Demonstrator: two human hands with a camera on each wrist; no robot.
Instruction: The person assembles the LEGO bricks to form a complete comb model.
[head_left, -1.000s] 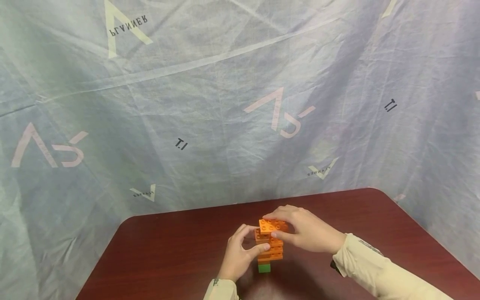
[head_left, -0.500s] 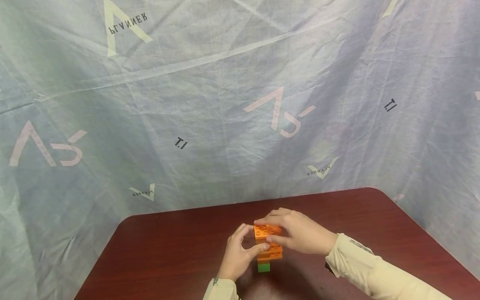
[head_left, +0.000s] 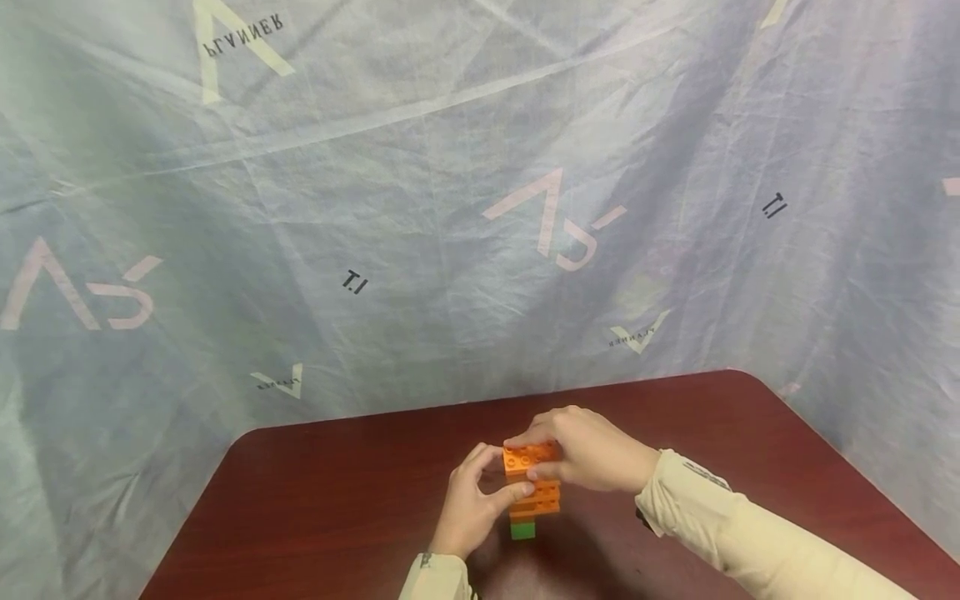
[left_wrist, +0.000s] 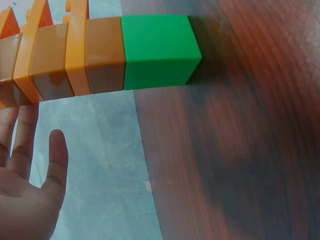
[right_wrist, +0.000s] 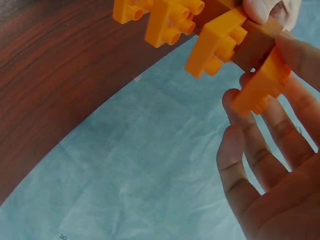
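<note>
A tower of toy building bricks stands upright on the table, with a green brick (head_left: 522, 531) at its foot. Above that, brown bricks (left_wrist: 105, 55) alternate with thin orange bricks (left_wrist: 77, 57) that jut out to one side. My left hand (head_left: 467, 507) holds the upper part of the tower between thumb and fingers. The right hand (head_left: 592, 452) pinches the topmost orange brick (right_wrist: 262, 84), thumb on the near side and fingers on the far side. In the right wrist view this brick sits against the brown brick (right_wrist: 255, 47) below it, a small gap showing at one corner.
The dark red wooden table (head_left: 337, 500) has rounded far corners. A pale grey-blue cloth (head_left: 420, 208) with printed letters hangs behind it and at both sides.
The right hand has moved left and slightly down, bringing the orange brick from above the tower onto its top. The left hand keeps its hold on the tower.
</note>
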